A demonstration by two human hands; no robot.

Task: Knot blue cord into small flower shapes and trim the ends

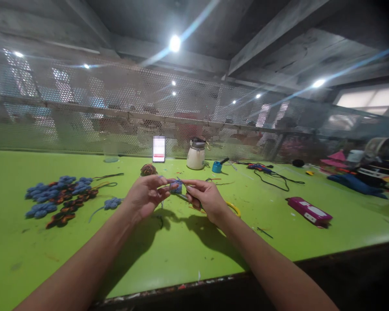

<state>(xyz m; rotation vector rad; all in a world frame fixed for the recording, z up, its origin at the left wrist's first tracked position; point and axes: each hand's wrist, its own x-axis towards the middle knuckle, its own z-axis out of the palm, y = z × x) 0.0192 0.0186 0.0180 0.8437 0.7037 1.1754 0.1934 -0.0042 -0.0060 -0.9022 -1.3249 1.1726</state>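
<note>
The small, roundish blue yarn piece (176, 187) looks matt and knobbly; the smooth lime-green worktop (155, 268) has a faint gloss, and the perforated grey screen (116, 93) along its far edge resembles dull metal.

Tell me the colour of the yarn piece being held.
The yarn piece is purplish blue, shown best in the head view.

The left forearm (87, 252) slants up from the lower left of the frame, the right forearm (266, 250) from the lower right. Near the centre, the left hand (144, 196) pinches, palm partly showing; the right hand (209, 198) shows its back, fingers curled in a close grip.
</note>
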